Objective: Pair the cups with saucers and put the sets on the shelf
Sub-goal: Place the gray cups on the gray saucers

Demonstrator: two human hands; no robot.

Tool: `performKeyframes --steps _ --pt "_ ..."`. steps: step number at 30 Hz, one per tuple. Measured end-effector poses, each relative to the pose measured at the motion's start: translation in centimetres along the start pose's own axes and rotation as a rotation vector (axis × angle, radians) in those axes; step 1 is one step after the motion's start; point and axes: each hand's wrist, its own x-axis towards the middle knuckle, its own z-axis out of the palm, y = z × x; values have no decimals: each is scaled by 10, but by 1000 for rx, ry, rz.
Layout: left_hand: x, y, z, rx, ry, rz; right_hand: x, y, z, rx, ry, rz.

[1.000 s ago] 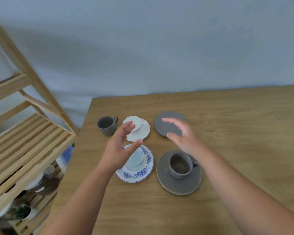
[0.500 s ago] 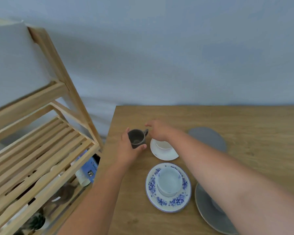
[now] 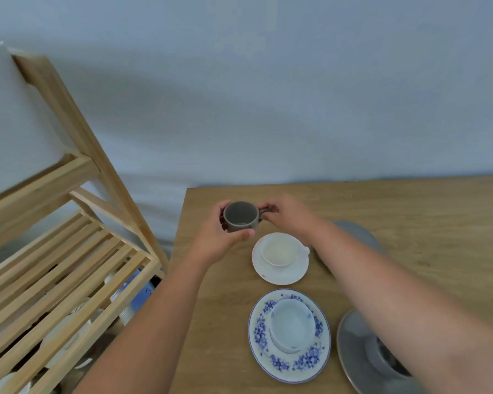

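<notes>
A small dark grey cup (image 3: 240, 216) is lifted above the table's far left corner. My left hand (image 3: 219, 241) wraps its body, and my right hand (image 3: 289, 216) pinches its handle. A white cup (image 3: 279, 251) sits on a white saucer (image 3: 279, 273) just in front of it. A pale blue cup (image 3: 292, 324) rests on a blue-flowered saucer (image 3: 289, 362). Behind my right forearm lies a bare grey saucer (image 3: 359, 234), partly hidden. At the lower right a grey saucer (image 3: 356, 354) carries a grey cup (image 3: 382, 359), mostly covered by my arm.
A wooden slatted shelf unit (image 3: 69, 268) stands to the left of the wooden table (image 3: 410, 206), with white crockery and a blue box on its lower level. A pale wall runs behind the table.
Both hands closed on the dark grey cup and raised it off the table. One second ago they hovered open over the saucers. The view shifted left toward the shelf.
</notes>
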Motion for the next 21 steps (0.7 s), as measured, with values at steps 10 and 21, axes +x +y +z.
performKeyframes --steps 10,21 --pt "46 21 78 190 -267 52 -37 89 -33 134 242 196" --pt "38 4 103 335 -286 23 -52 114 -12 118 254 311"
